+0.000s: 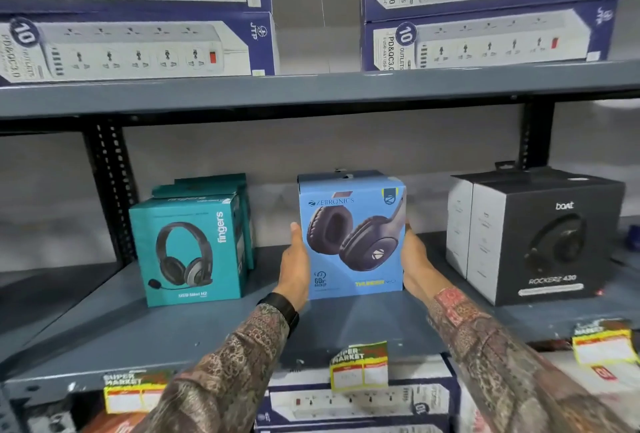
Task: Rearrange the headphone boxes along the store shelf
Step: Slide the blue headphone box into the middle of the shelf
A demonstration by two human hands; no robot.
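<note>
The blue headphone box (351,237) is clamped at its two side faces between the left hand (295,268) and right hand (415,259), on the shelf (207,335). The box is judged light and stiff, with smooth sides that may slip, so it is best held low by both sides.

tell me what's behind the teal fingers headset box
Behind the front teal cardboard Fingers headset box, at least one more matching teal box shows its top and right edges. The front box hides the rest, so the row's depth is unclear.
</note>
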